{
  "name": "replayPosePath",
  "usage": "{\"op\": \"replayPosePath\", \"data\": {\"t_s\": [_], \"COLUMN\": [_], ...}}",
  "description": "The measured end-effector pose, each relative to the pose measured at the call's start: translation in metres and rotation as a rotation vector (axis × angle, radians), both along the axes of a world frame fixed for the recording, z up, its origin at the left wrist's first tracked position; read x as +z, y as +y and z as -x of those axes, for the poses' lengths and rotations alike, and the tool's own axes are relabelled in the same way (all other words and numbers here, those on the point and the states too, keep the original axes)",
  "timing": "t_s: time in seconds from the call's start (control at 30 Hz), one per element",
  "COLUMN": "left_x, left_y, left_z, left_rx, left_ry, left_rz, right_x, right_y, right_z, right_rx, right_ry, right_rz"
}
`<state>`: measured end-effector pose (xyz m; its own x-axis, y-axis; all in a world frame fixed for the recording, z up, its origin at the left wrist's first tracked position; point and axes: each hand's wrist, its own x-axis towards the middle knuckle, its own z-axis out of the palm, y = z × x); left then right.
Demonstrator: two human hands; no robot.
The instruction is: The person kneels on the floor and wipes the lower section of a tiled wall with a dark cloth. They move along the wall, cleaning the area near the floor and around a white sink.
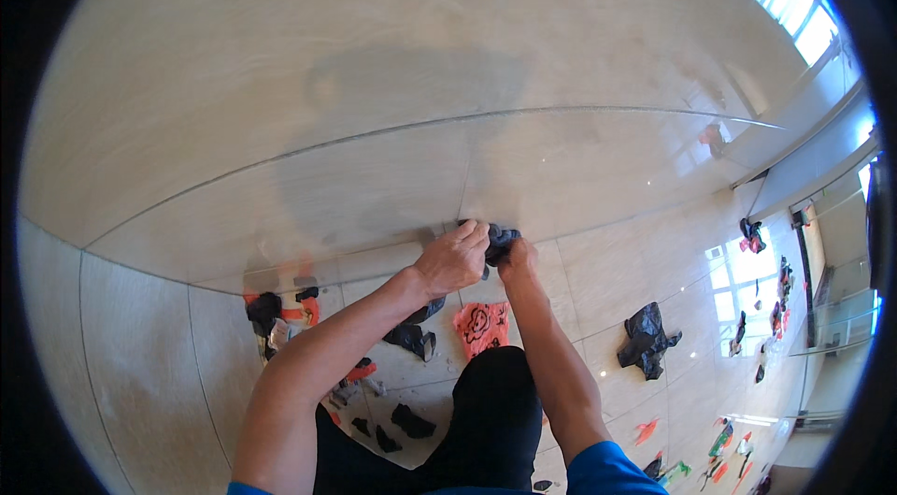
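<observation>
Close to the tiled wall, both my hands grip a dark, crumpled piece that looks like a black plastic bag (503, 241). My left hand (453, 259) has its fingers closed on the bag's left side. On the other side, my right hand (519, 261) pinches it with curled fingers. Part of the bag is hidden by the hands. Below them, a red plastic bag (482, 327) with black print lies on the floor, in front of my knee. Another black bag (411, 339) lies crumpled beneath my left forearm.
A pale tiled wall (374, 84) rises just ahead. On the tiled floor to the right lies a spread black bag (646, 340). Clustered scraps (271, 315) lie at the left by the wall. More coloured scraps (724, 439) are scattered at the far right, near glass panels (846, 289).
</observation>
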<state>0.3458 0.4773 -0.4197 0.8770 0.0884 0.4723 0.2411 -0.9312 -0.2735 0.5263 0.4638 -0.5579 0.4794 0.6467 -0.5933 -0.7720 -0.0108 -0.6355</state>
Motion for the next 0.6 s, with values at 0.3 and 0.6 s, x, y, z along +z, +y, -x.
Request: {"op": "replayPosePath", "data": {"t_s": [0.3, 0.6], "left_x": [0.133, 0.175], "left_y": [-0.003, 0.009], "left_z": [0.021, 0.041], "left_rx": [0.009, 0.064], "left_ry": [-0.59, -0.756], "left_rz": [0.023, -0.014], "right_x": [0.226, 0.298], "right_y": [-0.029, -0.021], "right_z": [0.03, 0.065], "right_rx": [-0.203, -0.268], "right_ry": [-0.871, -1.935], "right_rz": [-0.405, -0.248]}}
